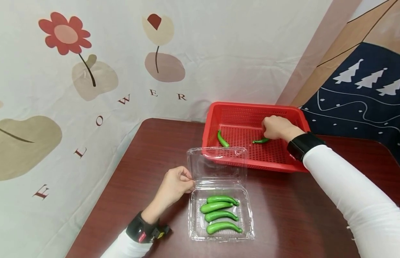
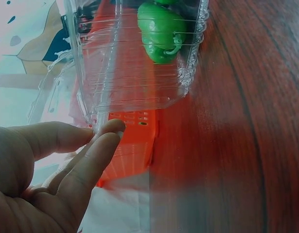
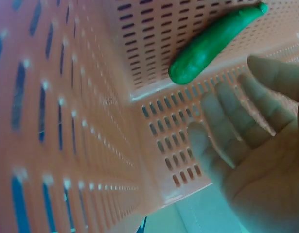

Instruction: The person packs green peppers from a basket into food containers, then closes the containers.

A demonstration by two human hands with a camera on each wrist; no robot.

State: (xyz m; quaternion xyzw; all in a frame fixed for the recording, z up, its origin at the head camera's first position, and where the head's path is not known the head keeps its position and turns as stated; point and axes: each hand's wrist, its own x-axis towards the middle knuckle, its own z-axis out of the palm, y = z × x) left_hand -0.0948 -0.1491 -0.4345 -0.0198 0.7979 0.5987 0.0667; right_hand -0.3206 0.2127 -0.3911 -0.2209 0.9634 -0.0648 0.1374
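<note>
A hinged clear plastic box (image 1: 194, 231) lies with its lid raised, several long green peppers (image 1: 223, 227) side by side in its base. My left hand (image 1: 176, 183) pinches the box's left edge at the hinge between thumb and fingers; the left wrist view shows the fingertips (image 2: 110, 127) at that corner. Down inside the red basket (image 1: 256, 106), my right hand (image 1: 277, 128) is over a green pepper (image 1: 260, 141), partly covering it in the head view. In the right wrist view its fingers are spread beside the pepper (image 3: 212, 46), apart from it.
Another green pepper (image 1: 222, 139) lies at the basket's left side. The raised lid (image 1: 217, 165) overlaps the basket's front wall in the head view. Everything stands on a dark red-brown table (image 1: 148, 143), with a printed cloth (image 1: 235, 53) hanging behind it.
</note>
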